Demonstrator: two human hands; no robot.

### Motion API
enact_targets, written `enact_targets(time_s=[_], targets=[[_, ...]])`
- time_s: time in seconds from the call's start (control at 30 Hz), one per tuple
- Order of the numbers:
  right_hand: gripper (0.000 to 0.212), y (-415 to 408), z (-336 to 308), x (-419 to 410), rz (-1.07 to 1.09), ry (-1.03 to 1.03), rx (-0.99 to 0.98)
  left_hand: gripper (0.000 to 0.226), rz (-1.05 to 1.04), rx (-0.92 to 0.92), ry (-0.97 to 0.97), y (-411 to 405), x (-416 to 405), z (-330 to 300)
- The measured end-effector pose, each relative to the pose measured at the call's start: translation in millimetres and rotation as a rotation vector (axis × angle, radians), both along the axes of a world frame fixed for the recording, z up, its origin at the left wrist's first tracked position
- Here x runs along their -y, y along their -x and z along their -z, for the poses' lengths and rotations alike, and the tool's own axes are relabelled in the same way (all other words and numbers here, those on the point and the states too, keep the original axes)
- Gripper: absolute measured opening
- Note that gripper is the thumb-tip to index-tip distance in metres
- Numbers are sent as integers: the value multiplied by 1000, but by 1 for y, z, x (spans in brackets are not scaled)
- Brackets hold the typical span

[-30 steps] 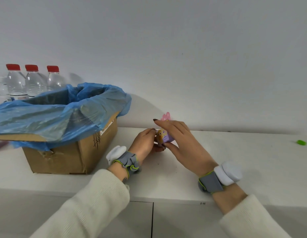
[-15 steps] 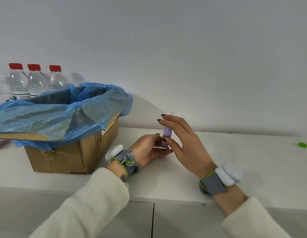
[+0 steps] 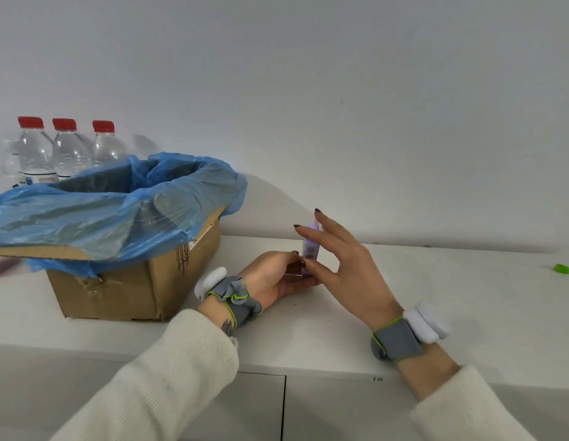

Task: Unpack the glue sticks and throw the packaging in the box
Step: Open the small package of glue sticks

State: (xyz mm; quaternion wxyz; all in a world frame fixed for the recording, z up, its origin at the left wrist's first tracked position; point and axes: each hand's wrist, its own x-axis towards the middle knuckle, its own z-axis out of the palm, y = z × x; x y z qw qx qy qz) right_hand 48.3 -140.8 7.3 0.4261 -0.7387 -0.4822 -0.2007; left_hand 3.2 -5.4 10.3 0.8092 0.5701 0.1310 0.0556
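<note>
A small purple glue stick pack with a barcode stands upright between my two hands, just above the white counter. My left hand pinches its lower end from the left. My right hand grips it with thumb and fingers from the right, the other fingers spread. The cardboard box lined with a blue plastic bag sits to the left of my hands, its mouth open. What the box holds is hidden.
Three clear water bottles with red caps stand behind the box against the wall. A small green object lies at the far right of the white counter. Cabinet doors run below the counter's front edge.
The pack has been turned from its flat colourful face to its narrow purple edge with the barcode. Both hands stayed in place and kept hold of it.
</note>
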Motion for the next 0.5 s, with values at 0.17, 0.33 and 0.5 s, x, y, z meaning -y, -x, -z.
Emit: enact_targets(time_s=[0.17, 0.33, 0.5], targets=[[31, 2, 0, -2, 24, -118, 108, 27, 17, -29, -12, 0, 0, -1], [26, 3, 0, -2, 78, -100, -87, 28, 8, 1, -25, 0, 1, 0], [26, -2, 0, -2, 203, -207, -156, 28, -36, 34, 50, 1, -2, -2]])
